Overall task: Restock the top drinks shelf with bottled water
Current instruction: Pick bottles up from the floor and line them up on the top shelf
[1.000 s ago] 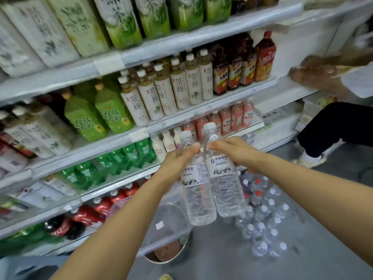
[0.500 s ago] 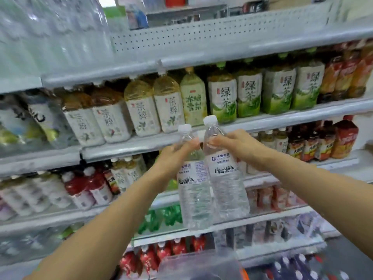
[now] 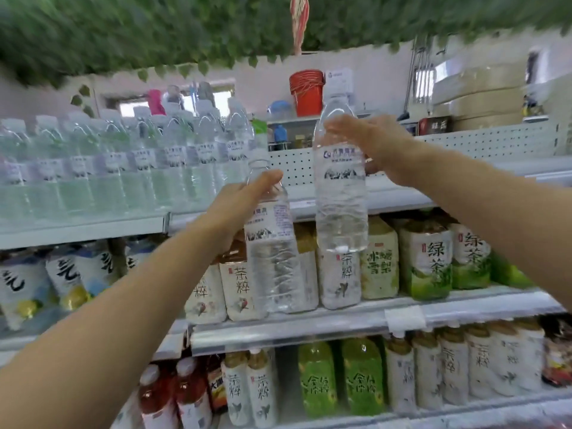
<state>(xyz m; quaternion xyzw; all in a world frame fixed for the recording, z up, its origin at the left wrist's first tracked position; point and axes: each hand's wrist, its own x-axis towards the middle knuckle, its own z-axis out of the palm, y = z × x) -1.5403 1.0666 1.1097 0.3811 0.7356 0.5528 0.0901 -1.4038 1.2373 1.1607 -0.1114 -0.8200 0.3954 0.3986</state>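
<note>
Top shelf (image 3: 399, 198) ran behind both hands, bare stretch right of them, likely target gap. Stocked water row (image 3: 123, 168) stood up-left of left hand. Right bottle (image 3: 340, 193) was held upright at shelf height, probably to go in first; left bottle (image 3: 274, 258) hung lower, slightly tilted. Right hand (image 3: 380, 147) wrapped bottle shoulder, arm outstretched; left hand (image 3: 244, 199) gripped bottle neck.

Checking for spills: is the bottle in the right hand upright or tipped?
Upright: the right hand holds its water bottle neck up, base straight below.

Left hand (image 3: 243, 201), right hand (image 3: 379, 148) grip water bottles (image 3: 340, 212)
</note>
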